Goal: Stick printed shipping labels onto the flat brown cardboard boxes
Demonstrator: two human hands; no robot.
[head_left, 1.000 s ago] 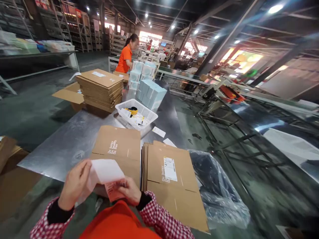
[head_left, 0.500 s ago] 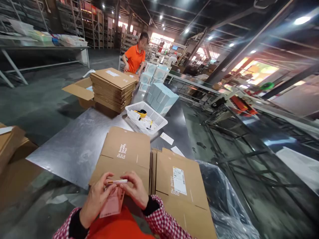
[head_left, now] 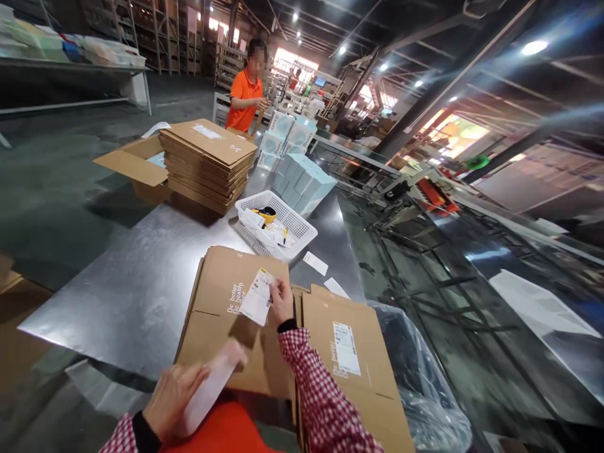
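Observation:
In my right hand [head_left: 282, 303] a white printed shipping label [head_left: 257, 297] is pinched by its right edge. It is over the upper part of a flattened cardboard box [head_left: 212, 340] with white lettering; whether it touches the cardboard I cannot tell. Lower left, my left hand [head_left: 175, 391] grips a pale pinkish sheet or thin stack of paper [head_left: 212, 387], blurred by motion. To the right lies a second stack of flattened boxes [head_left: 372, 352], the top one bearing a shipping label [head_left: 346, 349].
Beyond the boxes, a white plastic basket [head_left: 302, 234] holds yellow tape and small tools. Light-blue boxes [head_left: 302, 182] and a tall cardboard stack [head_left: 207, 163] stand farther back on the metal table [head_left: 136, 277]. A person in orange [head_left: 243, 97] is behind them. Clear plastic [head_left: 425, 377] hangs at right.
My hands, earlier together over the pinkish paper, have parted. My right hand has moved forward with a label over the left box; my left hand keeps the paper lower down.

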